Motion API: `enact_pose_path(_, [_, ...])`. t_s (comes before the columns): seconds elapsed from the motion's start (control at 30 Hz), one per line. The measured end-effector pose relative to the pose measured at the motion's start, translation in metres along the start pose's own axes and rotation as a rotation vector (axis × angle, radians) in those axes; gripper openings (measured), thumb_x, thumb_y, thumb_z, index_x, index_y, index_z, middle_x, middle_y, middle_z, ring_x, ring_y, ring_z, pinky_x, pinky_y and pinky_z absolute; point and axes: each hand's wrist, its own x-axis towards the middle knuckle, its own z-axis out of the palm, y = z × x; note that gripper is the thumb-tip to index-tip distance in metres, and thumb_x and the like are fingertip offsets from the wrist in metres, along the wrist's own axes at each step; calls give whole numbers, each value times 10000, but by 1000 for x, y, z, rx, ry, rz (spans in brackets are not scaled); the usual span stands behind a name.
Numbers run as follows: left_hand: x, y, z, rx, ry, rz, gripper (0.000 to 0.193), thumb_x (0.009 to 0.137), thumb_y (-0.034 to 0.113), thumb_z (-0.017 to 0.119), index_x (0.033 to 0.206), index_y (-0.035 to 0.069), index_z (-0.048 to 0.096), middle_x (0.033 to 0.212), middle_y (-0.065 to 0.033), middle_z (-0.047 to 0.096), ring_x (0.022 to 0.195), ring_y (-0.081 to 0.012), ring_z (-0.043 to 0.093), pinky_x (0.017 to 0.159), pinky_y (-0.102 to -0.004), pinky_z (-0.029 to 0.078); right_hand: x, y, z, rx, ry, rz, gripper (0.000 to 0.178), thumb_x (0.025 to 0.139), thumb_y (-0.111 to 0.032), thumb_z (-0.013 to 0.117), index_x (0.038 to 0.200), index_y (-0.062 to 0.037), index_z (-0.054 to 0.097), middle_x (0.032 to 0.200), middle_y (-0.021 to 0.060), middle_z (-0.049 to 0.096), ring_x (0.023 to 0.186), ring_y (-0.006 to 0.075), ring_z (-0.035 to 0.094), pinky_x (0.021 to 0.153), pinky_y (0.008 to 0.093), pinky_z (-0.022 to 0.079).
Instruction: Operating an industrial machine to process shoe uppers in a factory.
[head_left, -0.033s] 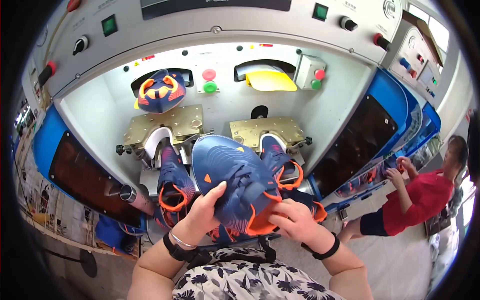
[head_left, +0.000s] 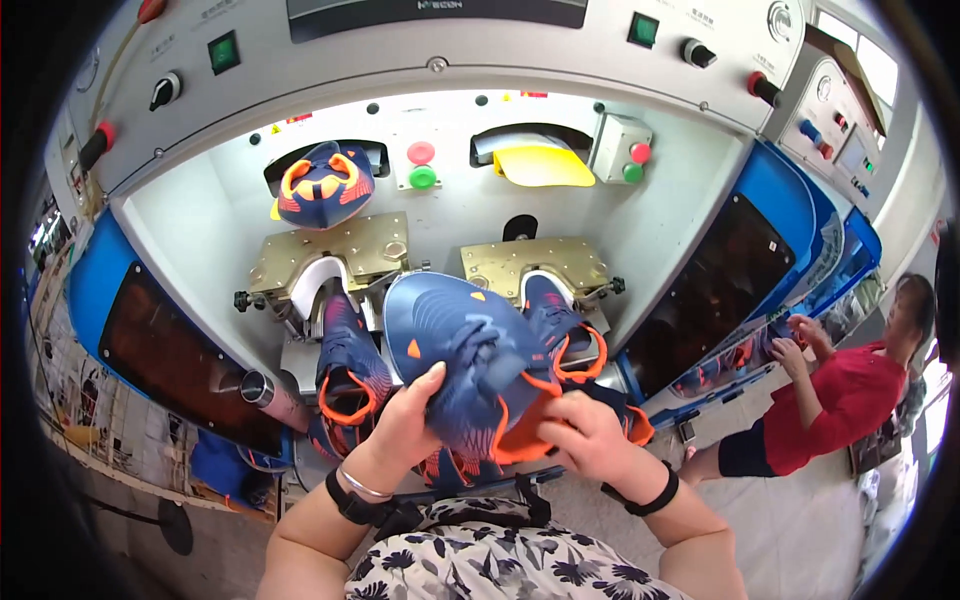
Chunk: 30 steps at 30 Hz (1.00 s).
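Note:
Both of my hands hold a navy shoe upper (head_left: 445, 310) with an orange lining, its toe pointing away from me. My left hand (head_left: 405, 425) is closed round its left side, thumb on top near the laces. At the orange heel collar, the bent fingers of my right hand (head_left: 592, 440) grip the edge. Behind it, a similar upper (head_left: 345, 345) sits toe-first in the left clamp (head_left: 335, 250) of the machine. Another upper (head_left: 552, 320) sits in the right clamp (head_left: 530, 265), partly covered by the held one. More uppers show beneath my hands, mostly hidden.
An upper (head_left: 325, 190) rests at the machine's left rear slot, and a yellow plate (head_left: 545, 165) juts from the right one. Red and green buttons (head_left: 422, 165) are between them. A pink tumbler (head_left: 275, 395) stands at left. A person in red (head_left: 830, 405) is at right.
The lace area of the held upper has bent and blurred, and its collar has shifted slightly. Both hands keep their hold in nearly the same place.

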Motion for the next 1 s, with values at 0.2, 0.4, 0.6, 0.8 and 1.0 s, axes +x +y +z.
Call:
enact_pose_path(0.2, [-36, 17, -26, 240, 48, 137, 617, 1010, 413, 395, 1541, 198, 167, 1329, -222, 512, 1103, -352, 607, 927, -461, 503, 91, 62, -50, -264, 210, 211, 356, 721, -185, 788, 938, -30, 553, 961, 129, 553, 877, 341, 587, 761, 397, 498])
enact_pose_path(0.4, [-89, 10, -58, 292, 339, 233, 591, 996, 457, 380, 1487, 140, 289, 1174, -215, 588, 955, -338, 655, 816, -452, 556, 150, 139, -84, -269, 316, 484, 463, 732, -381, 802, 987, -54, 595, 954, 125, 630, 865, 332, 631, 762, 403, 511])
enact_pose_path(0.6, [-124, -3, -84, 251, 527, 288, 535, 997, 464, 332, 1346, 74, 440, 1005, -185, 626, 865, -333, 657, 748, -454, 566, 176, 206, -72, -242, 328, 592, 471, 735, -412, 790, 1040, -99, 614, 1040, 106, 624, 961, 311, 624, 833, 413, 505])
enact_pose_path(0.8, [-153, -5, -98, 124, 370, 400, 480, 1017, 400, 395, 1273, 17, 527, 1132, -184, 641, 995, -350, 646, 854, -446, 542, 163, 226, -34, -19, 843, 704, 514, 872, -335, 668, 1261, -37, 512, 1195, 191, 553, 1044, 323, 605, 894, 420, 494])
enact_pose_path(1.0, [-151, -2, -102, 108, 352, 351, 460, 1003, 378, 431, 1281, 29, 544, 1111, -174, 659, 1008, -351, 646, 888, -474, 521, 103, 286, -15, -137, 512, 977, 347, 836, -112, 510, 1152, -65, 647, 1570, 263, 130, 1344, 330, 427, 1080, 372, 388])
